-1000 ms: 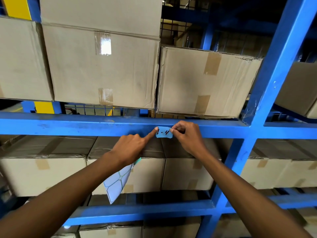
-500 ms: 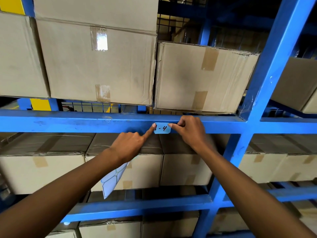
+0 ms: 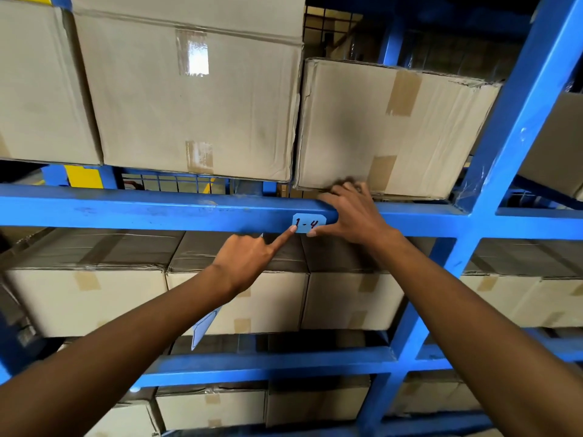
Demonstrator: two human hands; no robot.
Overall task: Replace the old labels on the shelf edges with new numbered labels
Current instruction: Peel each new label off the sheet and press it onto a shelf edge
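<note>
A small pale blue label (image 3: 308,223) marked "1-4" sits on the front face of the blue shelf beam (image 3: 157,212). My left hand (image 3: 249,261) points its index fingertip at the label's lower left corner, while its other fingers are curled on a white backing sheet (image 3: 203,328) that hangs below the wrist. My right hand (image 3: 353,212) rests over the top of the beam just right of the label, thumb under the label's right edge, fingers spread onto the shelf.
Large cardboard boxes (image 3: 195,99) stand on the shelf above the beam, one (image 3: 391,130) right behind my right hand. More boxes (image 3: 85,298) fill the lower shelves. A blue upright post (image 3: 504,143) rises at the right.
My right hand has let go of the label's right edge and slid up over the beam top. My left index finger dropped to the label's lower left corner. The whole "1-4" now shows.
</note>
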